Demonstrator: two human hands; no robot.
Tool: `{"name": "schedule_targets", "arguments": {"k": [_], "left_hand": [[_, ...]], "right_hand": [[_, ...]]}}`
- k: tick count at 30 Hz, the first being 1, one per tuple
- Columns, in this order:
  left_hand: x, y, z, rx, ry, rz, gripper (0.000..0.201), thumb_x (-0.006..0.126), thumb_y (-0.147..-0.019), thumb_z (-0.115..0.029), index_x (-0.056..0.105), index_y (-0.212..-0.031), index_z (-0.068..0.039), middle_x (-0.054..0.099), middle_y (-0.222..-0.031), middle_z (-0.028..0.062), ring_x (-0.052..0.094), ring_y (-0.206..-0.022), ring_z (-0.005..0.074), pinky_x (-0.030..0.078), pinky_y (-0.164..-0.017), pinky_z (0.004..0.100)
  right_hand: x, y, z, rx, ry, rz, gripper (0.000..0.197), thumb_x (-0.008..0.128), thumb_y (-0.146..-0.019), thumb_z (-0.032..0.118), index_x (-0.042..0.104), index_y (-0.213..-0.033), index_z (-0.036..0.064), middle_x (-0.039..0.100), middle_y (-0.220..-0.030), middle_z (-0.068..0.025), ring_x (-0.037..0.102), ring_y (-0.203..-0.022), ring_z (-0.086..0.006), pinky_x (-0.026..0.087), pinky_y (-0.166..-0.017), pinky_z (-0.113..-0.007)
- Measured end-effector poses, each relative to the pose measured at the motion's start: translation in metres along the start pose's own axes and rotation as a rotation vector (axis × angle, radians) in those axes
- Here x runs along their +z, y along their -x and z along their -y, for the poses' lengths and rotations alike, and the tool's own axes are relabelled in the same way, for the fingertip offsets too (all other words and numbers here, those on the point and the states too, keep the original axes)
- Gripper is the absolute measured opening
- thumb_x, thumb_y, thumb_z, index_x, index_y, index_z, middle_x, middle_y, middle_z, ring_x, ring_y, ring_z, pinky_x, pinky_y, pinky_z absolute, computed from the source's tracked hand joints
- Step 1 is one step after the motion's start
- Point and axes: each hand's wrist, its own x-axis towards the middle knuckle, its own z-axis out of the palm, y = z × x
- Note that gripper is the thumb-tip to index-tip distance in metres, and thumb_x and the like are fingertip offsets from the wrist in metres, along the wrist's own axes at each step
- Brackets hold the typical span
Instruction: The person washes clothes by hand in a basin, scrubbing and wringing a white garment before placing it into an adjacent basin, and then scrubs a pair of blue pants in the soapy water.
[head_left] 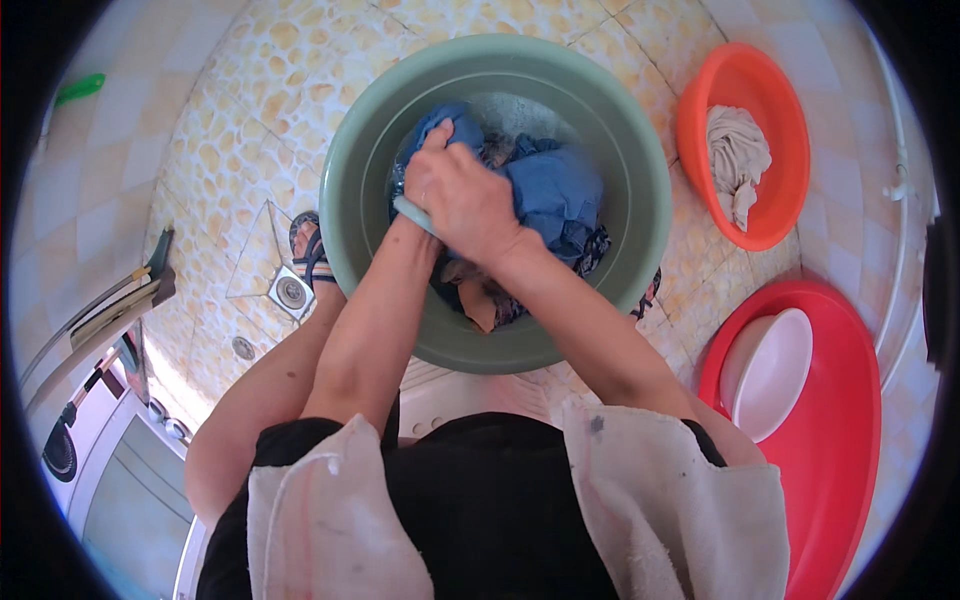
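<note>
A large grey-green tub (345, 260) holds wet clothes and some soapy water (525, 115). Inside it my two hands meet over a blue garment (555, 195). My right hand (470, 205) is closed and lies across my left one. My left hand (424, 178), with a pale green bangle (414, 214) at its wrist, is partly covered by the right and grips a bunched blue part of the cloth. Dark patterned cloth (592, 250) and a tan piece (478, 303) lie around and below the hands.
To the right, an orange basin (790, 190) holds a beige cloth (738, 155). Nearer stands a long red tub (835, 470) with a pale pink basin (775, 375) in it. A floor drain (291, 292) is beside my sandalled foot (308, 245). At left stands a white appliance (130, 490).
</note>
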Motion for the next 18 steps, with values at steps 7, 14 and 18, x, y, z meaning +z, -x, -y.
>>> {"name": "schedule_targets", "arguments": {"k": [7,14,18], "left_hand": [[-0.004,-0.019,-0.063,-0.715,1.342,-0.04,0.041,0.049,-0.088,-0.035,0.055,-0.116,-0.006,0.061,-0.11,0.011,0.059,-0.098,0.0286,0.045,-0.09,0.0435],[-0.028,-0.026,-0.059,-0.575,1.379,-0.267,0.039,0.044,-0.09,-0.038,0.059,-0.108,-0.007,0.063,-0.106,0.0112,0.06,-0.094,0.0308,0.046,-0.088,0.0453],[-0.032,-0.022,-0.051,-0.524,1.548,-0.218,0.04,0.043,-0.09,-0.039,0.057,-0.112,-0.008,0.06,-0.112,0.0105,0.053,-0.108,0.0292,0.036,-0.099,0.0485]], "right_hand": [[-0.061,-0.027,-0.09,0.462,-0.109,0.27,0.039,0.053,-0.087,0.036,0.059,-0.107,0.0032,0.061,-0.105,-0.023,0.057,-0.099,-0.039,0.044,-0.087,-0.044],[-0.092,0.007,-0.063,0.241,-0.164,0.836,0.055,0.068,-0.075,0.039,0.058,-0.112,-0.0001,0.062,-0.108,-0.0187,0.058,-0.103,-0.0285,0.041,-0.092,-0.035],[-0.12,0.002,-0.065,0.313,-0.094,0.847,0.05,0.066,-0.072,0.022,0.055,-0.116,0.0012,0.062,-0.103,-0.0195,0.061,-0.094,-0.0278,0.044,-0.085,-0.035]]}}
